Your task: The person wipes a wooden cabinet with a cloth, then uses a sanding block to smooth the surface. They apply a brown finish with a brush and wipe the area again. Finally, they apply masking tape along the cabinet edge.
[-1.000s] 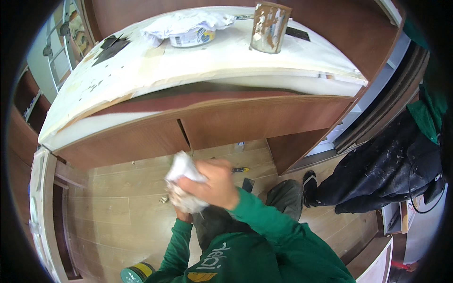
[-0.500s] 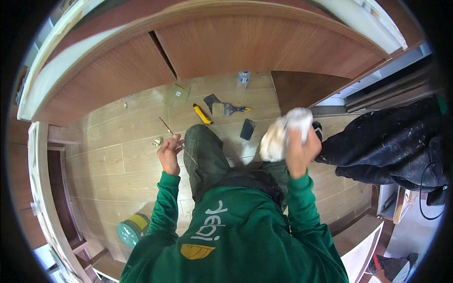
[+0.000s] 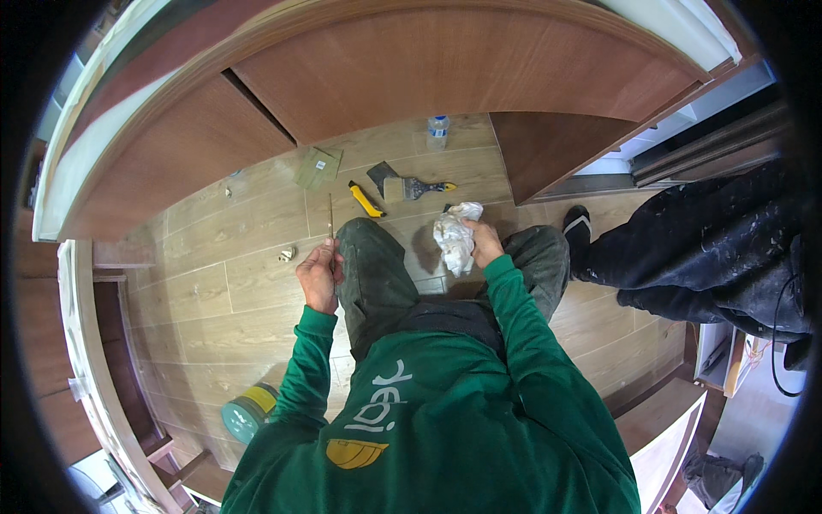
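Note:
My left hand [image 3: 318, 276], above the floor beside my left knee, pinches a thin brown stick [image 3: 330, 216] that points away from me, nearly upright in view. A crumpled white rag [image 3: 454, 238] with faint brownish stains is gripped in my right hand [image 3: 486, 243], between my knees. Past the rag lie a wide paintbrush [image 3: 415, 188] with a dark handle and a yellow utility knife [image 3: 366, 199]. The rag now covers most of a small dark flat piece on the floor.
A dark flat piece [image 3: 382, 176], a greenish square sheet [image 3: 320, 168] and a water bottle [image 3: 438, 132] lie near the wooden panel [image 3: 445, 64]. A green bucket [image 3: 248, 413] stands at lower left. Another person's dark-trousered leg [image 3: 685, 231] is close on my right.
My right hand has brought the rag leftward, in between my knees, and its motion blur is gone. The stick in my left hand has swung from a slant to nearly straight ahead.

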### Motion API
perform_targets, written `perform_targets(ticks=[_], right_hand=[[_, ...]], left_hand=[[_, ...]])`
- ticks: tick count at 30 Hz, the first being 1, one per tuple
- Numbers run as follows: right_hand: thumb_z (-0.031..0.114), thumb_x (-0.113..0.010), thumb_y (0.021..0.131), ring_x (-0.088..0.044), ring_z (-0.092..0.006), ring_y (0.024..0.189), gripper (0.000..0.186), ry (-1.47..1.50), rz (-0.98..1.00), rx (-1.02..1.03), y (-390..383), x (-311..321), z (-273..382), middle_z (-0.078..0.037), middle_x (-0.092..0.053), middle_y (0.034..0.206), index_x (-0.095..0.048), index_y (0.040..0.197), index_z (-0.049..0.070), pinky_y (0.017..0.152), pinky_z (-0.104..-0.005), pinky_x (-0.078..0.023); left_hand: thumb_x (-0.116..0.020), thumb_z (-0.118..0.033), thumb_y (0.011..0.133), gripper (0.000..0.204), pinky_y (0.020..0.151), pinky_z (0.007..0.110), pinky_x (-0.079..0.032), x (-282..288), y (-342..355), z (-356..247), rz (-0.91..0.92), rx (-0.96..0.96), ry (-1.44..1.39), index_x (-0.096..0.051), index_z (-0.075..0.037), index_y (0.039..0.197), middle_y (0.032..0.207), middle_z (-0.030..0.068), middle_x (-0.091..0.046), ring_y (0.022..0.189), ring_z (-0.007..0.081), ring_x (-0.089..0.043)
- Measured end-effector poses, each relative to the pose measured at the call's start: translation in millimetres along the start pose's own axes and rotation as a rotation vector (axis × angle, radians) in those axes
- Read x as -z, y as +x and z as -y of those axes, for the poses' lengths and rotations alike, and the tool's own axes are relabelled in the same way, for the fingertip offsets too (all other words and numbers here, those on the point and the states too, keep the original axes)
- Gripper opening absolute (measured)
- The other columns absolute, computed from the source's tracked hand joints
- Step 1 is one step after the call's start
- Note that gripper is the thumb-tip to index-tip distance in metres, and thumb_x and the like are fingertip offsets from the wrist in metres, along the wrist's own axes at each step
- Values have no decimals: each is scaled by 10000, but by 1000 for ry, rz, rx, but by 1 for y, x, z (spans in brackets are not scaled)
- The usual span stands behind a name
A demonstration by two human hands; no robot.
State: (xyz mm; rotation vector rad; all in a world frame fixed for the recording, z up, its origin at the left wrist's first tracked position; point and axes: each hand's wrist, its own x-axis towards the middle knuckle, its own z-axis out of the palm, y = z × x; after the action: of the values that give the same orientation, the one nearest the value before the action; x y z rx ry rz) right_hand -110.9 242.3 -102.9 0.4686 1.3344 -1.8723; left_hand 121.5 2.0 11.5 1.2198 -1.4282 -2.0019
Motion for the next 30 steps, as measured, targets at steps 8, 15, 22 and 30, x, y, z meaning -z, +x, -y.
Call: perform_targets(ticks=[8,15,22,30], right_hand=[[287,-693,924,-632,-254,1121,595,-236,14,94,30,-35,-21,-146,-664,1217,-497,1396,-17,920,-407,-531],[541,-672,882,-611,-341,1223,778,-1013,-184,295,22,16,20,-197,-629,1345,-482,1471,69,1023,-414,-477],[333,-667,915,-573,-428,1192,469,-1185,-591,810,-26,157,62,-278,-634,1239,-649,1246,1,1052,-467,-425],[356,-646,960,-584,-394,1253,496,-947,-523,542,21,220,17,-260,-618,1331,-627,1348,46,1077,-411,-428]], left_hand=[[-585,-153,906,265,456,269,-359,1,5,13,-21,136,-57,-713,57,1005,727,81,-645,509,133,-502],[-579,-81,871,259,558,268,-461,-20,25,6,155,8,99,-714,66,1036,822,110,-694,635,147,-601],[-573,52,858,295,752,305,-522,-22,-31,-65,369,-639,738,-733,0,1101,859,114,-679,813,188,-662],[-627,80,866,323,798,324,-572,-24,-178,-292,-216,-1565,1043,-750,-46,1137,1024,164,-706,917,277,-689]])
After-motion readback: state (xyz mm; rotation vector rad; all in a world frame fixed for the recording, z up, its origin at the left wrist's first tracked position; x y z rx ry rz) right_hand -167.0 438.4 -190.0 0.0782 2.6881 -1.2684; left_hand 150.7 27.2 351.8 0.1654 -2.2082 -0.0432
